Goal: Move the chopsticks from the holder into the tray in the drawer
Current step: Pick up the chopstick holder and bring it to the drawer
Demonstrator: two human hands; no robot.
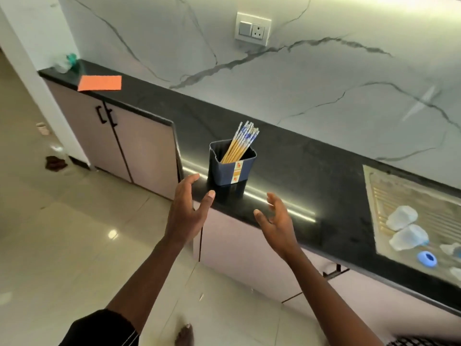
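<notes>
A dark blue rectangular holder [230,168] stands near the front edge of the black countertop [294,171]. A bundle of wooden chopsticks [241,141] with blue-and-white tops leans inside it, tips pointing up and right. My left hand [189,208] hovers just below and left of the holder, fingers spread, holding nothing. My right hand [277,221] is raised in front of the counter edge, below and right of the holder, also spread and empty. Neither hand touches the holder. The drawers under the counter are closed; no tray shows.
An orange cloth [99,83] lies at the counter's far left end. A sink [411,213] with plastic containers sits at the right. Pale cabinet doors [139,151] with black handles run below the counter. A drawer handle [334,270] shows under the counter at right. Glossy tiled floor lies beneath.
</notes>
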